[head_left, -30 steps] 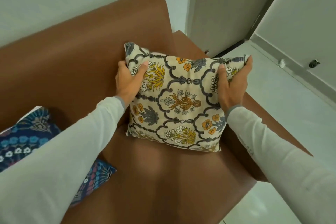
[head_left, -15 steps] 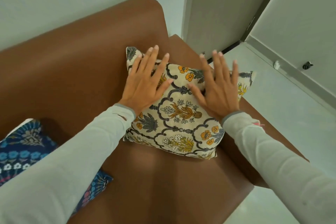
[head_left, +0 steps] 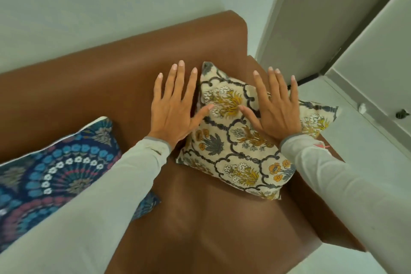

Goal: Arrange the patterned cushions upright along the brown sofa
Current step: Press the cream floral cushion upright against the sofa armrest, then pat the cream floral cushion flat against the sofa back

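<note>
A cream cushion (head_left: 242, 151) with yellow and grey flowers leans in the right corner of the brown sofa (head_left: 111, 87), against the backrest and armrest. My left hand (head_left: 175, 109) is flat with fingers spread over the cushion's left edge and the backrest. My right hand (head_left: 275, 109) is spread flat over the cushion's upper face. Neither hand grips anything; whether the palms touch the fabric I cannot tell. A dark blue cushion (head_left: 57, 171) with a round blue, white and pink pattern leans on the backrest at the left, partly behind my left sleeve.
The sofa's right armrest (head_left: 329, 151) borders a pale tiled floor (head_left: 364, 140). A white wall runs behind the backrest. A grey door panel (head_left: 311, 18) and a white door or cabinet (head_left: 382, 55) stand at the right. Bare seat leather lies in front of the cream cushion.
A second ago both hands gripped the cream cushion's top corners. They let go and now lie spread and flat; the left hand has slid toward the cushion's left edge.
</note>
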{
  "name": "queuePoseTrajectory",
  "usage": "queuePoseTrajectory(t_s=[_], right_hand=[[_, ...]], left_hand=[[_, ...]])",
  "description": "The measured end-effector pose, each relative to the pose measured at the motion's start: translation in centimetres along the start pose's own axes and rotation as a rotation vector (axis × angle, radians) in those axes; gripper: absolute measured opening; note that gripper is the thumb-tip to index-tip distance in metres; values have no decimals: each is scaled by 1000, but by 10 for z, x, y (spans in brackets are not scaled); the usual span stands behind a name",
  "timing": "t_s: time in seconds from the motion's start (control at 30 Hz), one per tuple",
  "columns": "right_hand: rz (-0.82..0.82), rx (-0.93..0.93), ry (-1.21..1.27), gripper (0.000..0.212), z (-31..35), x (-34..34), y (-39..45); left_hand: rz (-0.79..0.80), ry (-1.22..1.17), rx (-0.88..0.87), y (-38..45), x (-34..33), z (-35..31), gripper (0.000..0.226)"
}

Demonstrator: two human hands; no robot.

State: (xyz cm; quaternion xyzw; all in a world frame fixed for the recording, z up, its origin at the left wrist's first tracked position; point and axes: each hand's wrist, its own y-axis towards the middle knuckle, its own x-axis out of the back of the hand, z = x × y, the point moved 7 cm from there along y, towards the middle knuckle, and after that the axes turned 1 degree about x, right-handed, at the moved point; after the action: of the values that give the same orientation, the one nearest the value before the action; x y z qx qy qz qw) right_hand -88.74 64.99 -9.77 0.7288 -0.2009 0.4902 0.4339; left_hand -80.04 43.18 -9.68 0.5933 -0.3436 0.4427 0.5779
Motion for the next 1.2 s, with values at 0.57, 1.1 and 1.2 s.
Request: queuePoseTrajectory(t_s=[0.57, 1.1, 1.2], right_hand=[[-115, 485, 310, 84, 520, 168, 30], [1031, 308, 1008, 159, 877, 91, -104], [1094, 203, 1098, 151, 890, 74, -108]], left_hand=[[18, 342, 405, -347, 212, 396, 90], [280, -118, 1267, -767, 177, 533, 148], [213, -209, 1235, -763, 160, 544, 164]])
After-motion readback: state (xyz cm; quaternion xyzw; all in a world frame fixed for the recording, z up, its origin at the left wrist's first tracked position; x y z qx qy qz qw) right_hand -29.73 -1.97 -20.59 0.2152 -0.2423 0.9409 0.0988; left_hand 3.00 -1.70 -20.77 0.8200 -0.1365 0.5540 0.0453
